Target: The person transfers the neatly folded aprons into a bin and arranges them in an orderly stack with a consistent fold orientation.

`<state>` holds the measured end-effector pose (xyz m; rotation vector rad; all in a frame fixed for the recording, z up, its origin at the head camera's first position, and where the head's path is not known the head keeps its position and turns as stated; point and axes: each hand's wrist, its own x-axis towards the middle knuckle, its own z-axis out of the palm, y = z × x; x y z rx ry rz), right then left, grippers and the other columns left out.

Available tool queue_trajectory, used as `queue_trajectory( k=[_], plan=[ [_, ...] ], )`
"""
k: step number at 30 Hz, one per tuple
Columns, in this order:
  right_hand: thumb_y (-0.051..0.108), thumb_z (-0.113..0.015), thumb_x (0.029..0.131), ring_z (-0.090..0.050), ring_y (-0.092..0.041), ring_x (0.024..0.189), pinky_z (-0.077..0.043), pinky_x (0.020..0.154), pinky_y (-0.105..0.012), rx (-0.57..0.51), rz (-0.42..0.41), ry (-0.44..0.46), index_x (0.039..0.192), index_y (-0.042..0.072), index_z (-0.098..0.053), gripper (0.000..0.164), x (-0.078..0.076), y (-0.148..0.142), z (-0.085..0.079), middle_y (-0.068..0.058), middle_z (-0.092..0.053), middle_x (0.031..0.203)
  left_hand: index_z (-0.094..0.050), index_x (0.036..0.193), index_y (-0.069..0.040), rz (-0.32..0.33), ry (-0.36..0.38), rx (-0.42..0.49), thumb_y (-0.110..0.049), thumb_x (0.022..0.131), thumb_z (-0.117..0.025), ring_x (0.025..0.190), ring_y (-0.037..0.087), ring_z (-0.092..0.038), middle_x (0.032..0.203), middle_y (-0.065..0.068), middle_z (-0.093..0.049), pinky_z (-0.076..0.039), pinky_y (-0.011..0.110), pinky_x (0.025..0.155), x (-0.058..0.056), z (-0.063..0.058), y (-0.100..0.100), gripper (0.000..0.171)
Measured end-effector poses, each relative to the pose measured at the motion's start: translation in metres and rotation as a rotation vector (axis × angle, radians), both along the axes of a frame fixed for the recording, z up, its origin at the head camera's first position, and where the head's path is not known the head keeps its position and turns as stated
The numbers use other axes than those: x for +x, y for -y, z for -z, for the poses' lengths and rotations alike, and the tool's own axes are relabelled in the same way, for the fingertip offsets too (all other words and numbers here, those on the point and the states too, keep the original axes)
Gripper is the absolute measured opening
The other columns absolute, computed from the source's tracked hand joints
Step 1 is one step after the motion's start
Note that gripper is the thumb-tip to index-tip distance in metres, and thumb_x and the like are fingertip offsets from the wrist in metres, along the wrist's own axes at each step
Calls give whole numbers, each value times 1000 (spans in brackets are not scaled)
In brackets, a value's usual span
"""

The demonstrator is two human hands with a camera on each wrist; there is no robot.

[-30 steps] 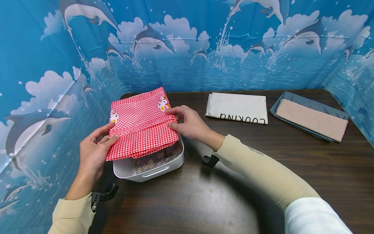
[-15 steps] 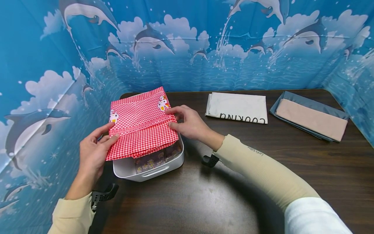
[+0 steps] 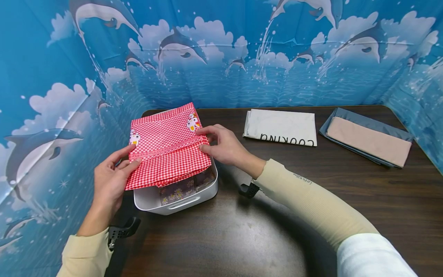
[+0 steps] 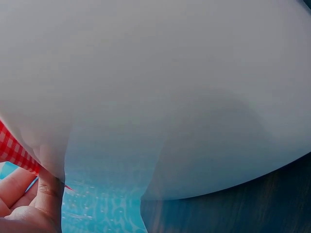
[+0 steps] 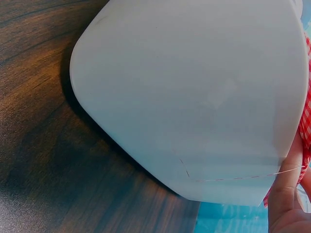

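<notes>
A folded red-and-white gingham cloth (image 3: 167, 150) with cartoon figures near two of its edges lies over the mouth of a white plastic bin (image 3: 173, 208). My left hand (image 3: 110, 177) pinches its left edge between thumb and fingers. On the right edge, my right hand (image 3: 225, 144) pinches it the same way. Dark flower-print fabric (image 3: 178, 191) shows inside the bin below the cloth's near edge; the rest is hidden. The bin's smooth outer wall (image 4: 170, 87) fills most of the left wrist view, and its wall (image 5: 189, 97) also dominates the right wrist view.
A folded white cloth (image 3: 282, 125) with upside-down "COOKING" lettering lies at the back of the dark wooden table (image 3: 263, 231). Farther right rests a folded blue-grey and pink cloth (image 3: 370, 140). A dolphin-print curtain (image 3: 221, 73) borders the table behind and at the sides.
</notes>
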<state>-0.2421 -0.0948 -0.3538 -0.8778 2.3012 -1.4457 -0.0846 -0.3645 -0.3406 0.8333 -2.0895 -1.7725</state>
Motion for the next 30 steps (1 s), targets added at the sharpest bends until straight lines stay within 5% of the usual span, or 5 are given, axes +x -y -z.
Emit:
queue_trajectory(
  k=[30],
  plan=[
    [17,-76,99,-66,-20,106,-49,81,-28,-2,-3,5,141,16,-70,43,1,-1,-1,-7,-64,129,-62,153,-17,-15,20,-1,-18,99,-79,78,-3,-75,103,-18,-73,-59,17,64,0,0,0,57]
  ],
)
